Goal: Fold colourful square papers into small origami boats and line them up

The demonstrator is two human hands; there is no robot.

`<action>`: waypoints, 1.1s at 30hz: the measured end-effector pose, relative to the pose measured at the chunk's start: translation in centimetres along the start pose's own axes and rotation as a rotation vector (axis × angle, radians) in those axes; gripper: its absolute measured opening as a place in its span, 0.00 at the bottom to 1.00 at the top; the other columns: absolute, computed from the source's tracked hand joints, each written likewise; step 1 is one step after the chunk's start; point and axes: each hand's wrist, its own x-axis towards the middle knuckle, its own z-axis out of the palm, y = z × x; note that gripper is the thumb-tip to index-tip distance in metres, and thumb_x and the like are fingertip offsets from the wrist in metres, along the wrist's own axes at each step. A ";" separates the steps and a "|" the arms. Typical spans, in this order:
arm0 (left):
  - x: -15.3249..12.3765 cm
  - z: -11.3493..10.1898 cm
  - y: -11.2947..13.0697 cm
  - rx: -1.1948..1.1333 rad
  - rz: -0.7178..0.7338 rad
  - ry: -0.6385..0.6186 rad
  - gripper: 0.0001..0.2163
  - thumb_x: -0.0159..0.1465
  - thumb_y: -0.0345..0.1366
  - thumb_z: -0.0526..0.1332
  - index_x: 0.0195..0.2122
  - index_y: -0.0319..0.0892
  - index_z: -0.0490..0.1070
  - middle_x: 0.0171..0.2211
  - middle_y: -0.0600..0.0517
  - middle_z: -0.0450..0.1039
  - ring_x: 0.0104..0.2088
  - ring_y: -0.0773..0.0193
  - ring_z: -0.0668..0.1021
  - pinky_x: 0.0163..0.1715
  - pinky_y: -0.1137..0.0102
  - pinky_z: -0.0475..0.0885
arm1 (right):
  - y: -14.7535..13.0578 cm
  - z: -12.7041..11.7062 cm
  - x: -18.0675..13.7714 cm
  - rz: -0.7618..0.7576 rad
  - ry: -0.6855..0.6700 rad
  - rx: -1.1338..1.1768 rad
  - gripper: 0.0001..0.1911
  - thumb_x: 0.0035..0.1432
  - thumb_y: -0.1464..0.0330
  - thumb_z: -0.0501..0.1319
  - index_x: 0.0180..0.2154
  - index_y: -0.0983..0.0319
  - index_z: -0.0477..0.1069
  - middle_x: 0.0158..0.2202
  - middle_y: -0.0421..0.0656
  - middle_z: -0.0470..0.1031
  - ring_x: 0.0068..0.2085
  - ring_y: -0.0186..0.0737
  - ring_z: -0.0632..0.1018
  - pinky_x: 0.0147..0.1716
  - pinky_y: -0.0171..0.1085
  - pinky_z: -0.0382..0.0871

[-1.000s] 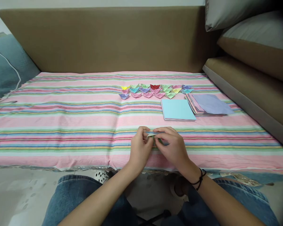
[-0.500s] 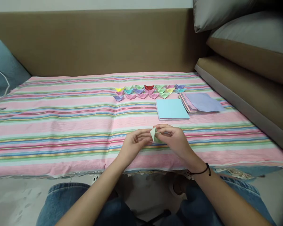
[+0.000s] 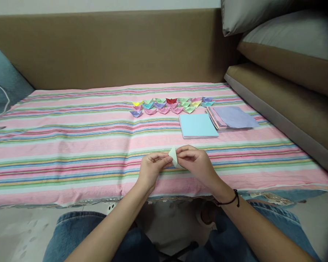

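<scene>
Left thumb's moved onto the near face of the pale green folded paper [image 3: 174, 157] since half a second ago, and those fingers are more curled now. The paper's up between both hands, point upward, just above the near part of the striped cloth [image 3: 93, 143]. At 9 o'clock, the left hand [image 3: 150, 169] has the paper's edge in a close pinch, fingers bent behind the thumb. Over at 3, the right hand [image 3: 199, 162] has thumb and fingers nearly together on the other edge; can't really see its fingertips. Black cord bracelet [image 3: 237, 198] on that wrist, at 4.

Around 12 there's a bunch of folded paper boats [image 3: 163, 110] in rough rows, one of them red. Light blue paper stack [image 3: 198, 125] sits at 1, with a messier purple-topped pile [image 3: 237, 117] right beside it at 2. Big brown-and-grey cushions [image 3: 289, 91] are farther out that way.
</scene>
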 end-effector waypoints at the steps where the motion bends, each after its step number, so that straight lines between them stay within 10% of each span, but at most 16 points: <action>1: -0.1 0.0 0.0 -0.002 0.001 0.022 0.10 0.42 0.35 0.72 0.25 0.38 0.77 0.26 0.51 0.79 0.27 0.66 0.78 0.34 0.70 0.76 | -0.1 0.0 0.0 -0.042 -0.001 -0.061 0.04 0.48 0.70 0.63 0.25 0.61 0.76 0.34 0.45 0.71 0.36 0.39 0.74 0.32 0.37 0.70; 33: -0.5 0.4 0.4 -0.030 -0.015 0.117 0.11 0.42 0.35 0.72 0.26 0.37 0.76 0.23 0.52 0.77 0.24 0.68 0.77 0.32 0.71 0.74 | -1.2 -0.3 -0.2 -0.094 0.022 -0.148 0.07 0.49 0.71 0.63 0.31 0.60 0.79 0.31 0.45 0.79 0.34 0.43 0.79 0.32 0.39 0.75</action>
